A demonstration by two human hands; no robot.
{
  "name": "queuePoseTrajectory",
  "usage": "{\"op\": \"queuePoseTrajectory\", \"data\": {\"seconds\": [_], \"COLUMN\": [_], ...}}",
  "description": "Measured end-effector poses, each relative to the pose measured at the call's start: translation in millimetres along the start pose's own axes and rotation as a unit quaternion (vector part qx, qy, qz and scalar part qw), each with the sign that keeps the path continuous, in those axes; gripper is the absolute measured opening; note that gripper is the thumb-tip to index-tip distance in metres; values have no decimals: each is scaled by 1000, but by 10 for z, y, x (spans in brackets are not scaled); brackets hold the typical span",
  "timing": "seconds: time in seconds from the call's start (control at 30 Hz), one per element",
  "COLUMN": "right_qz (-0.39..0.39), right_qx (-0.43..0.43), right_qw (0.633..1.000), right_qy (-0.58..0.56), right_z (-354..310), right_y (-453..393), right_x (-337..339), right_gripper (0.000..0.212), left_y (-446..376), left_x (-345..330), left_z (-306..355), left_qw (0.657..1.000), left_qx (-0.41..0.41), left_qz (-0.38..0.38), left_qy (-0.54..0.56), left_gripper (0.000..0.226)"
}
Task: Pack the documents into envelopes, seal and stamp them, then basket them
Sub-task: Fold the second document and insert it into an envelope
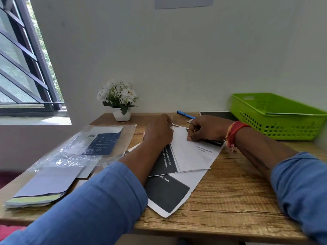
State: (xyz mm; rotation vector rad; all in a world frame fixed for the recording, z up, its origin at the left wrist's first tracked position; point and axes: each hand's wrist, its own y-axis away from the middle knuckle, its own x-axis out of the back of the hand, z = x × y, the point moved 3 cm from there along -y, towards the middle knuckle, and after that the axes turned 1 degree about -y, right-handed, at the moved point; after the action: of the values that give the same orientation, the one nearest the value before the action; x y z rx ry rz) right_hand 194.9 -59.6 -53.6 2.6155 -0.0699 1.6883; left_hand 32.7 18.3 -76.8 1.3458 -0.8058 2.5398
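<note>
A white envelope (191, 154) lies on top of printed documents (168, 191) with black blocks, in the middle of the wooden desk. My left hand (157, 131) presses down at the envelope's far left end. My right hand (203, 128), with red threads on the wrist, pinches the envelope's far edge with curled fingers. What lies under the fingers is hidden. A green plastic basket (276, 126) stands at the far right with a flat white piece inside. A stack of blank envelopes (40, 188) lies at the near left.
A clear plastic packet with a dark blue card (99, 142) lies left of the hands. A white pot of flowers (120, 103) stands at the back by the wall, a blue pen (185, 114) behind my right hand. A window is at the left.
</note>
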Motion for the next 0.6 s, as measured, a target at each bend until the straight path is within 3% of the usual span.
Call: {"op": "queuePoseTrajectory", "data": {"seconds": [0.1,0.2,0.3,0.6], "right_qz": [13,39,41,-46], "right_qx": [2,11,2,-32], "right_qw": [1000,999,998,997], "right_qy": [6,31,51,44], "right_z": [-3,-11,-7,-5], "right_y": [-9,-31,-30,83], "right_x": [-18,-40,-55,54], "right_gripper": [10,18,21,28], "left_y": [41,63,49,0], "left_x": [-65,-186,-251,-316], "left_z": [146,285,272,217], "left_qw": [992,981,981,984], "left_qx": [-78,-151,-153,-149], "left_qz": [18,-33,-72,-56], "left_qy": [-100,-114,-97,-79], "left_gripper": [30,27,27,24]}}
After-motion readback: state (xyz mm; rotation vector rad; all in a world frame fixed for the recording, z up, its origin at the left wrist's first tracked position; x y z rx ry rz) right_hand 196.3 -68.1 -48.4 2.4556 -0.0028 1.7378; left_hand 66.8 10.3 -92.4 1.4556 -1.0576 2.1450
